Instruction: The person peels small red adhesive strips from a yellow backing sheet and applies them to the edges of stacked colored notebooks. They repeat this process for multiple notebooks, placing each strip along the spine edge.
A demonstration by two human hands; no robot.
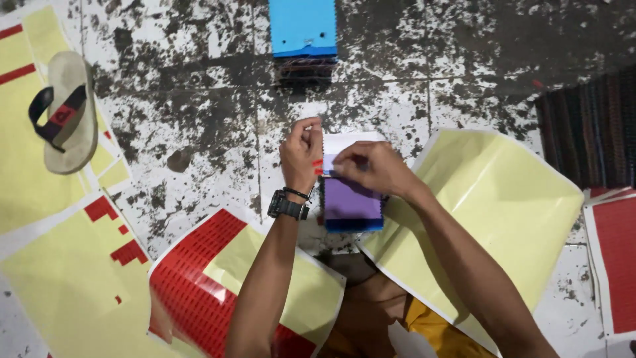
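A mottled grey-and-white floor (199,113) serves as the working surface, and everything is spread flat on it within arm's reach. Large yellow backing sheets (503,205) are laid to the right and left, apparently set aside once their stickers are lifted; a sheet still gridded with small red stickers (189,285) is kept close at the lower left, where it can be picked from easily. A dark striped mat (589,132) is seen at the right edge, and a sandal (63,113) is left lying on the yellow sheets at upper left. A stack under a blue cover (303,30) is placed further off at the top, out of the way.

Directly in front, a small stack of swatch cards, purple on top (348,202), rests on the floor. The left hand (301,156) is closed in a pinch around a small red sticker (318,166) at the stack's upper left corner. The right hand (371,169) is curled over the stack's top edge, fingertips pressed down, seemingly to steady it; whether anything is gripped cannot be told.
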